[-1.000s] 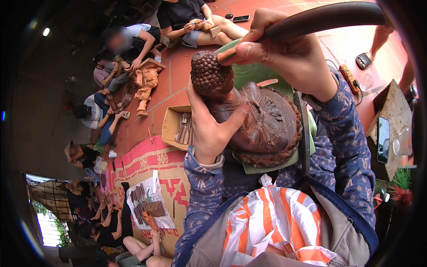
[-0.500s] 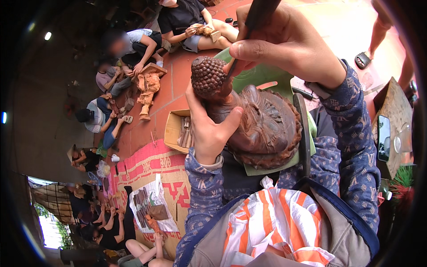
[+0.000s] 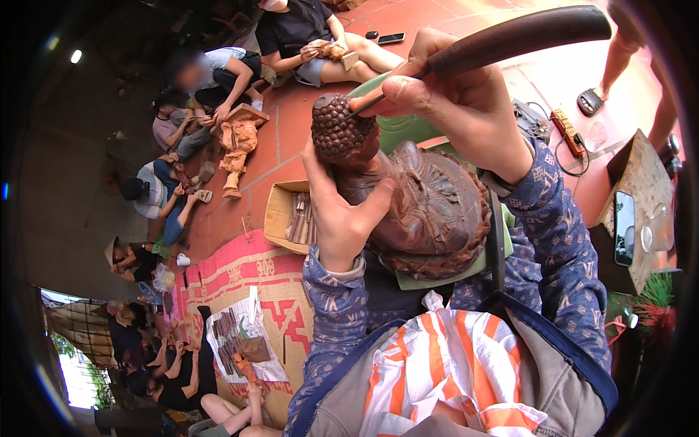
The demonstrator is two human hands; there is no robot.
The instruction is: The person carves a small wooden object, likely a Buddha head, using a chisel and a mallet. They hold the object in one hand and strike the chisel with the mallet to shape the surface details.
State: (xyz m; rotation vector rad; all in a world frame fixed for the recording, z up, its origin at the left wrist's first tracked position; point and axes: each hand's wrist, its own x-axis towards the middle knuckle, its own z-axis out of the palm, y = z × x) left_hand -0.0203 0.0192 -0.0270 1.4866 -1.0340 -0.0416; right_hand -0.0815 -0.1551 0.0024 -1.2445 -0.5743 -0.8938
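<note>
Fingers [image 3: 408, 80] of the right hand [image 3: 451, 102] pinch a dark-handled carving tool [image 3: 510, 40]; left hand [image 3: 342, 211] wraps the wooden statue [image 3: 408, 197].
The tip touches the beaded head just below those fingers; a slip could gouge the curls or nick the left thumb, and the statue might tip off the green board [image 3: 408, 127] beneath toward the cardboard box [image 3: 284, 215].

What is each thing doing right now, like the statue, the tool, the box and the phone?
Statue: tilted on the lap, gripped by the left hand.
Carving tool: held in the right hand, tip at the statue's head.
Cardboard box: open, tools inside.
Phone: lying flat, screen dark.
</note>
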